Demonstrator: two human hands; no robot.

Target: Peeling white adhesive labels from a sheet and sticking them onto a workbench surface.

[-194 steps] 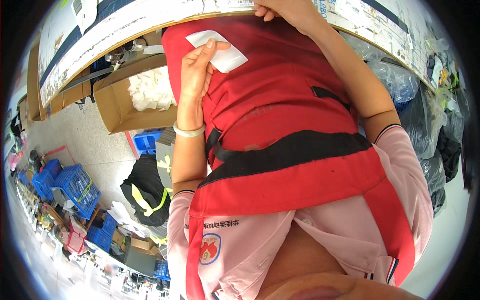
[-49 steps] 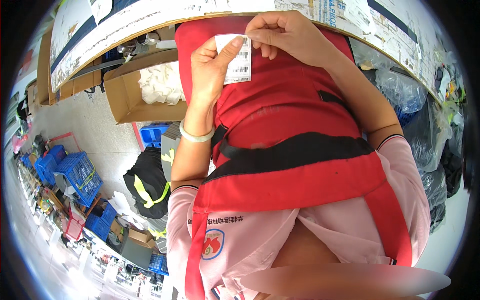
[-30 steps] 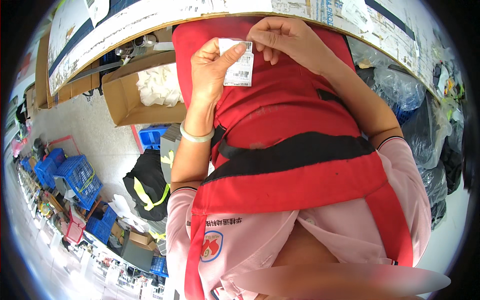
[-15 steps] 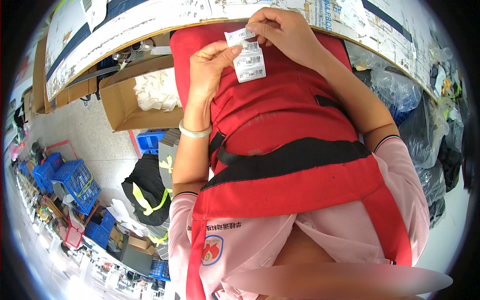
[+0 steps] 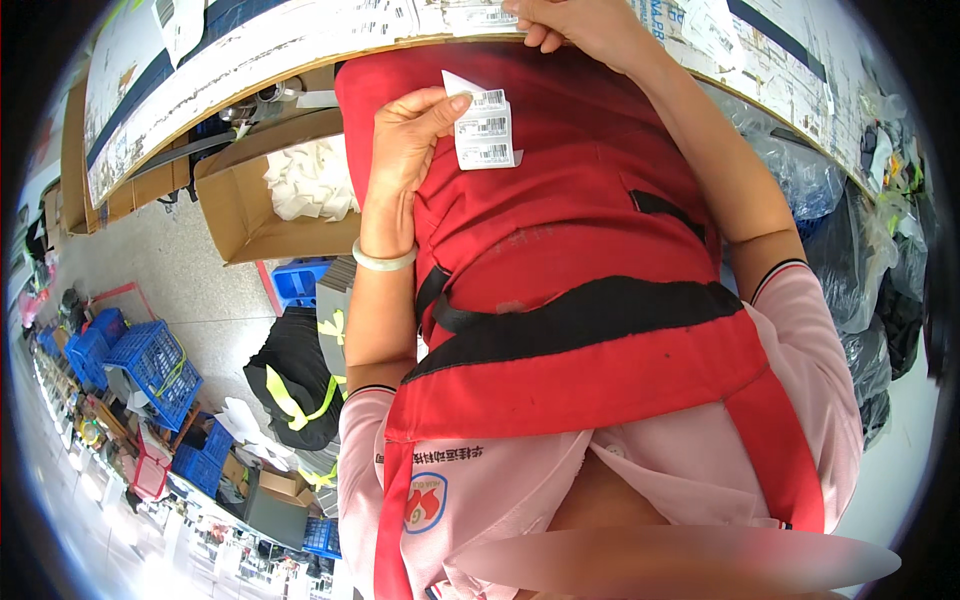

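Note:
My left hand pinches a short strip of white barcode labels between thumb and fingers, above the red apron on my lap. A blank white corner of the strip's backing sticks up over the thumb. Farther forward, my right hand reaches over the near edge of the worktable. Its thumb and fingertip are pinched at the end of a single barcode label over the tabletop. Whether that label touches the surface is hard to tell.
Under the table on the left stands a cardboard box with white paper scraps. Clear plastic bags hang on the right. Blue crates and a black bundle with yellow ties are at the left.
My right hand has moved forward from the strip to the table with one label peeled off. The left hand keeps the shorter strip, shifted slightly left.

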